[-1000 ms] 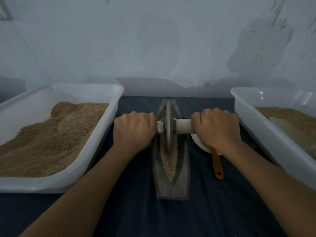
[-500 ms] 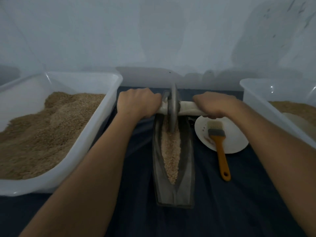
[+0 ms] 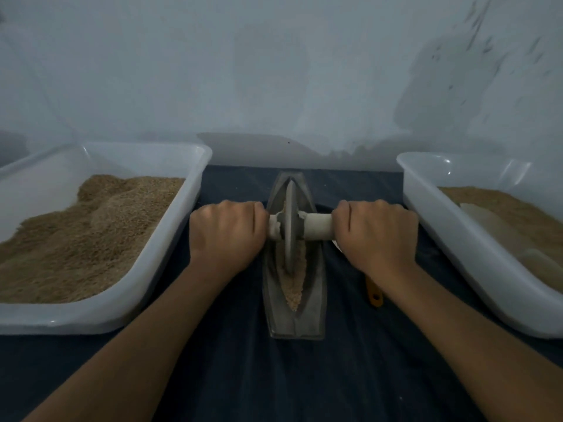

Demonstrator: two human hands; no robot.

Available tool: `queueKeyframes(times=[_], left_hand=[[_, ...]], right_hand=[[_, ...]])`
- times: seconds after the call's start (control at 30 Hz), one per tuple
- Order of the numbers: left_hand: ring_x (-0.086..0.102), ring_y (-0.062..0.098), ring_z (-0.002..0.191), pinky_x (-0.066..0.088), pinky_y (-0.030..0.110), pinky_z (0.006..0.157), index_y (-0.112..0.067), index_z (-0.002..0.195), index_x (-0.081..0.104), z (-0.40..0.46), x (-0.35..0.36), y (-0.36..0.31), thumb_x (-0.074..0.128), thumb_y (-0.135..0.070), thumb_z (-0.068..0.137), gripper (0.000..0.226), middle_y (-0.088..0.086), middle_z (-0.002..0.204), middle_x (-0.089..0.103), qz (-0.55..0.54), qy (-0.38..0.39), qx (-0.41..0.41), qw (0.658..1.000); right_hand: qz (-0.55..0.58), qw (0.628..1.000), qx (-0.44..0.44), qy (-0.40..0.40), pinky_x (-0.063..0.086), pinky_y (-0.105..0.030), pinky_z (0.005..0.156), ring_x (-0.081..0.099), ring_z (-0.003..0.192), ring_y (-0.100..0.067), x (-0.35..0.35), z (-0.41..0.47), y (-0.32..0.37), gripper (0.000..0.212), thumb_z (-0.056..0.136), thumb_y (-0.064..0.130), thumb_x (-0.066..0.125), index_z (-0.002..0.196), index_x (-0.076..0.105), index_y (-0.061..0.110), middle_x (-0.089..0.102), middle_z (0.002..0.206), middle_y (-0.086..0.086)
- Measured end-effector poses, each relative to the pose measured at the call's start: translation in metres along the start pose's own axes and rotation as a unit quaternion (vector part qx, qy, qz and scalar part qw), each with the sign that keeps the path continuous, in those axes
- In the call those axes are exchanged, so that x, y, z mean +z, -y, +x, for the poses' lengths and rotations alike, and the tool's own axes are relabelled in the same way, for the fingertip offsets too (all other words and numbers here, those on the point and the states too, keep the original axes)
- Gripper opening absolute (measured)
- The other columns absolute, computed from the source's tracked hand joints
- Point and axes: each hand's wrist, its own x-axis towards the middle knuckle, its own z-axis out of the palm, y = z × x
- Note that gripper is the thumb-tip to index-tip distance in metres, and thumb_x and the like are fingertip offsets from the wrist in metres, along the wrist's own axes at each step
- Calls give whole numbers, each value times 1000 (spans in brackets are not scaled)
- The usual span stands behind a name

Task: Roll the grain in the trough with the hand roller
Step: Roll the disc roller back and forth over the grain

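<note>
A narrow boat-shaped grey trough [image 3: 316,300] lies lengthwise on the dark cloth, with pale grain [image 3: 294,289] along its groove. The hand roller [image 3: 291,228], a grey disc on a white axle, stands upright in the groove near the trough's middle. My left hand [image 3: 227,234] grips the axle's left end. My right hand [image 3: 377,236] grips the right end. Both fists hide the axle tips.
A white tub [image 3: 170,239] heaped with brown grain stands at the left. Another white tub [image 3: 451,236] with grain stands at the right. An orange brush handle [image 3: 374,295] pokes out under my right wrist. A pale wall rises behind the table.
The roller was pushed to the trough's far end half a second ago and has now come back toward me to the middle. Both hands kept their grip. The plate is hidden again.
</note>
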Motion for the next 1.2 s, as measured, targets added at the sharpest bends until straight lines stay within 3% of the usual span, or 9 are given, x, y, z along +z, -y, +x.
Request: queueKeyframes(times=[0.3,0.4,0.47,0.57,0.67,0.8,0.9,1.03,1.2], left_hand=[[39,25,74,23,31,56,-16,97,52,62,43,21,23,-31,100,32,7,88,46,-25,190,-42,981],[56,35,96,35,39,73,-17,103,50,80,56,29,32,-32,105,23,16,113,57,-49,259,-36,964],[58,39,112,36,43,79,-18,110,54,88,57,31,30,-35,105,29,20,127,58,-64,301,-48,950],[57,38,108,36,42,78,-17,113,57,85,52,28,28,-36,106,35,18,124,59,-80,305,-76,946],[46,29,79,30,34,62,-13,103,56,61,38,18,30,-27,106,29,8,89,50,-52,235,-79,967],[45,24,54,25,27,53,-13,77,53,14,9,3,44,-8,93,18,6,65,47,19,101,15,995],[31,19,43,15,24,53,-21,62,47,-4,-4,0,48,-14,93,32,-2,51,44,-56,18,-46,997],[36,18,43,21,31,51,-22,60,46,-7,-5,-3,42,-23,99,39,-5,51,45,-105,-50,-65,991],[37,19,62,23,30,55,-21,79,47,17,16,3,21,-14,96,32,-1,71,46,46,40,12,998]], right_hand=[[-18,968,26,249,27,-34,56,54,63,-27,39,89,-13,54,94,49,25,70,59,14,59,68,-8],[-59,920,-95,375,37,-35,60,56,67,-23,47,115,-14,15,86,17,44,93,57,16,60,82,-10],[-33,901,-74,425,39,-36,61,51,65,-23,50,121,-15,35,78,-6,52,109,57,12,57,83,-9],[-27,919,-59,389,36,-34,61,52,66,-22,44,114,-12,25,85,16,42,100,62,13,56,78,-7],[7,965,36,258,26,-33,55,54,61,-26,31,89,-5,51,93,46,29,68,60,14,59,66,-8],[-5,997,22,70,14,-31,50,34,44,-18,13,34,-1,52,96,39,30,50,41,17,40,48,1],[32,999,-9,-19,14,-25,48,28,36,-15,1,-2,-2,51,99,30,32,49,40,22,32,43,7],[61,996,-30,-61,21,-25,46,34,38,-17,2,-11,-7,48,101,28,36,55,47,20,38,46,6],[19,999,18,28,18,-28,48,32,40,-18,19,23,-7,55,97,39,25,49,41,19,36,45,3]])
